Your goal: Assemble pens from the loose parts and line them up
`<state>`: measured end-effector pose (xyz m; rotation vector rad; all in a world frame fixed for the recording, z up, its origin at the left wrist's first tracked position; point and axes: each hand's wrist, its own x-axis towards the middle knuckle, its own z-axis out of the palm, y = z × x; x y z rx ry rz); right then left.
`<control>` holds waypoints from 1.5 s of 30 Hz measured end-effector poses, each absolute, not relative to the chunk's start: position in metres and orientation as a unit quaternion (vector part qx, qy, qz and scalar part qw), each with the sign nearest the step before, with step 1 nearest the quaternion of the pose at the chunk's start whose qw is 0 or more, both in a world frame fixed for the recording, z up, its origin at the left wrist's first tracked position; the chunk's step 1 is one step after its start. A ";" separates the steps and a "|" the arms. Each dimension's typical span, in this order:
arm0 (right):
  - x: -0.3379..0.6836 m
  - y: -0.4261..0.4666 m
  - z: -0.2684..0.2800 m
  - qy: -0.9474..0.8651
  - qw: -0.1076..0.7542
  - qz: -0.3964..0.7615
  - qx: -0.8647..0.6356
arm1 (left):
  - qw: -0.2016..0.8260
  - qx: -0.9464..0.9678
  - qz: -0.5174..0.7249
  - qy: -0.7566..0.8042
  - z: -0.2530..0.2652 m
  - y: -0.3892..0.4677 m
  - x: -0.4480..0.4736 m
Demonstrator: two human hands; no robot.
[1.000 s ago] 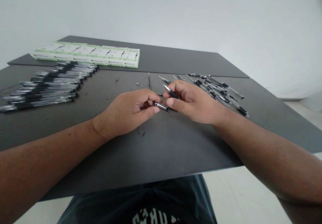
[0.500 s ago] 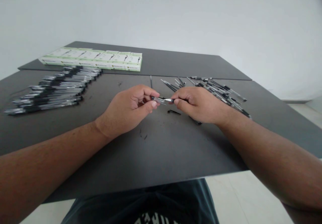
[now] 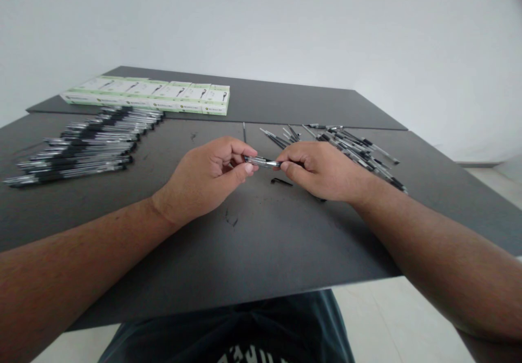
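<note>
Between the thumb and fingers of my left hand (image 3: 216,175) is a clear pen cap (image 3: 256,161) with a dark end. My right hand (image 3: 320,168) pinches a gel pen (image 3: 274,164) behind its silvery tip, and the tip sits inside the cap's mouth. Most of the pen's barrel is hidden under my right hand. Below the hands, a small black clip-like piece (image 3: 281,181) lies on the table. Thin pen refills (image 3: 274,138) are spread just beyond my right hand, and one more refill (image 3: 244,131) lies by itself beyond my left fingers.
A row of capped pens (image 3: 85,140) lies on the left of the dark table (image 3: 244,260). Behind it stand several white and green boxes (image 3: 163,102) side by side. On the right is a loose heap of pen parts (image 3: 362,151).
The pen's tip and the cap have come together; the tip, partly outside the cap before, now sits within it. Both hands stay in nearly the same place.
</note>
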<state>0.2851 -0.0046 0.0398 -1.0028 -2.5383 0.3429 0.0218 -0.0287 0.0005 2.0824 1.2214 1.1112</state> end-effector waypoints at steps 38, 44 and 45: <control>0.281 -0.014 0.040 -0.914 0.200 0.073 -0.345 | 0.189 0.814 0.291 0.466 0.011 -0.031 0.023; 0.281 -0.015 0.040 -0.917 0.205 0.068 -0.336 | 0.181 0.828 0.281 0.450 0.013 -0.033 0.023; 0.281 -0.015 0.040 -0.917 0.205 0.067 -0.336 | 0.186 0.828 0.280 0.449 0.013 -0.032 0.023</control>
